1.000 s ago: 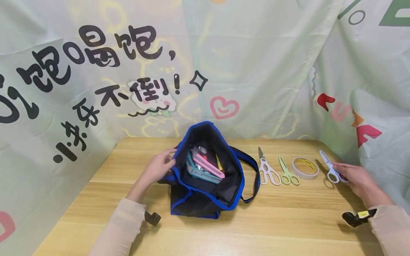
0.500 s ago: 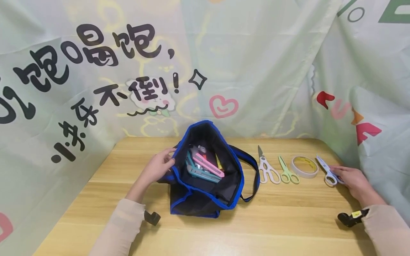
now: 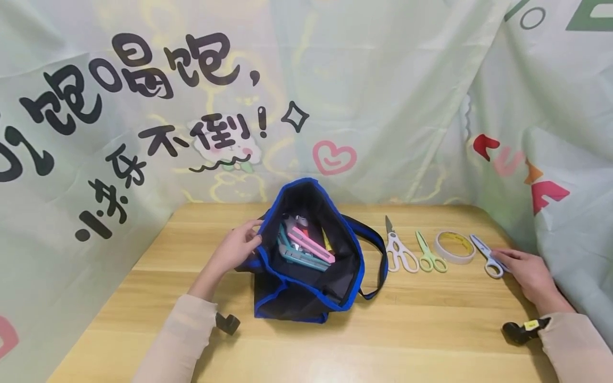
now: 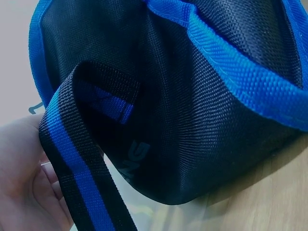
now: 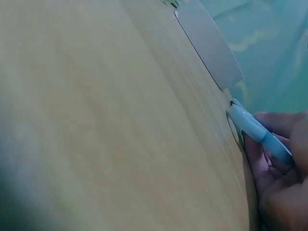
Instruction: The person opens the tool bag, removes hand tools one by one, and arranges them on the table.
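A black tool bag with blue trim stands at the middle of the table, mouth tilted towards me. My left hand holds its left rim, thumb at the blue edge. In the left wrist view the bag's strap passes in front of that hand. Inside lie a pink utility knife, a teal utility knife and other small pieces, partly covered. At far right, my right hand pinches blue scissors by the handle, low over the tabletop, blades pointing back and left. One handle loop is mostly hidden by the fingers.
Left of the blue scissors lies a tape roll, then green scissors and white-handled scissors. The bag's right strap loops beside the white pair. A printed curtain hangs behind the wooden table.
My right hand has moved a little left and lowered the blue scissors towards the table beside the tape roll. My left hand keeps its hold on the bag.
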The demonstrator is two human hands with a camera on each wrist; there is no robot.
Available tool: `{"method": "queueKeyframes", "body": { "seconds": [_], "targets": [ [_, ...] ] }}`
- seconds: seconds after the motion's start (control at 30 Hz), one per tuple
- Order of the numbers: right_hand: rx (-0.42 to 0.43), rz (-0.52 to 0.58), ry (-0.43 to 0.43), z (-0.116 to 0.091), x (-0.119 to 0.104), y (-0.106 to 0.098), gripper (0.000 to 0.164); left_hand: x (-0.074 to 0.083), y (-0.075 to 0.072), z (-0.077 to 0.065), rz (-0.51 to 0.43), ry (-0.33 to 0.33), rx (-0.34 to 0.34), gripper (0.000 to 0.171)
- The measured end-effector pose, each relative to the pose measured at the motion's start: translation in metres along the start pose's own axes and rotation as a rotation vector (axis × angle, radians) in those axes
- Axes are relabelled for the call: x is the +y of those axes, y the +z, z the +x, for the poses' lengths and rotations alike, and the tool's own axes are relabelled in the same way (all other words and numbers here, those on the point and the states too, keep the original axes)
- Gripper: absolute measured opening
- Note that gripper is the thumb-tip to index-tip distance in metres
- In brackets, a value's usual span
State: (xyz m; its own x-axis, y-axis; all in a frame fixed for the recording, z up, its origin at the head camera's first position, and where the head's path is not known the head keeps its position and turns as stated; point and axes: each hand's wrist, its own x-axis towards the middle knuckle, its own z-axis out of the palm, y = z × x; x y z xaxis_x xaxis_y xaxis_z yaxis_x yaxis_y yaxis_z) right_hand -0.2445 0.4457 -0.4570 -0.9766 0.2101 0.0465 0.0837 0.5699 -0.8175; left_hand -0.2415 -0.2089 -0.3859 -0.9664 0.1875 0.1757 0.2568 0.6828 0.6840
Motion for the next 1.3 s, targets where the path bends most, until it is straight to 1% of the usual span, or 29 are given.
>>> {"method": "queueKeyframes", "body": {
  "seconds": [0.13, 0.2, 0.27, 0.33, 0.43, 0.5, 0.6, 0.87, 1.13, 1.3],
  "targets": [
    [0.065, -0.124, -0.018, -0.001, -0.003, 0.004, 0.046, -0.001, -0.001, 0.000, 0.014, -0.001, 0.002, 0.045],
    [0.123, -0.196, -0.040, -0.002, -0.003, 0.008, 0.056, 0.000, -0.002, 0.000, 0.018, -0.001, 0.000, 0.045],
    [0.192, -0.248, -0.066, -0.003, -0.002, 0.012, 0.055, 0.001, -0.002, -0.001, 0.020, 0.003, 0.000, 0.045],
    [0.252, -0.270, -0.087, -0.003, -0.002, 0.016, 0.051, 0.003, -0.002, -0.001, 0.015, 0.006, 0.004, 0.045],
    [0.290, -0.276, -0.117, -0.004, -0.004, 0.021, 0.046, 0.005, -0.002, -0.001, 0.012, 0.009, 0.006, 0.045],
    [0.283, -0.283, -0.131, -0.005, -0.005, 0.022, 0.046, 0.005, -0.002, -0.001, 0.013, 0.004, 0.004, 0.044],
    [0.249, -0.294, -0.133, -0.006, -0.006, 0.021, 0.048, 0.004, -0.002, -0.002, 0.019, -0.001, -0.002, 0.045],
    [0.156, -0.330, -0.094, -0.003, -0.008, 0.017, 0.054, 0.001, -0.002, -0.002, 0.012, 0.004, -0.001, 0.044],
    [0.131, -0.380, -0.122, 0.004, -0.008, 0.018, 0.050, 0.001, -0.001, -0.003, 0.009, 0.002, -0.005, 0.044],
    [0.107, -0.381, -0.098, 0.003, -0.011, 0.015, 0.053, 0.003, -0.001, -0.002, 0.003, 0.000, -0.003, 0.045]
  ]
}}
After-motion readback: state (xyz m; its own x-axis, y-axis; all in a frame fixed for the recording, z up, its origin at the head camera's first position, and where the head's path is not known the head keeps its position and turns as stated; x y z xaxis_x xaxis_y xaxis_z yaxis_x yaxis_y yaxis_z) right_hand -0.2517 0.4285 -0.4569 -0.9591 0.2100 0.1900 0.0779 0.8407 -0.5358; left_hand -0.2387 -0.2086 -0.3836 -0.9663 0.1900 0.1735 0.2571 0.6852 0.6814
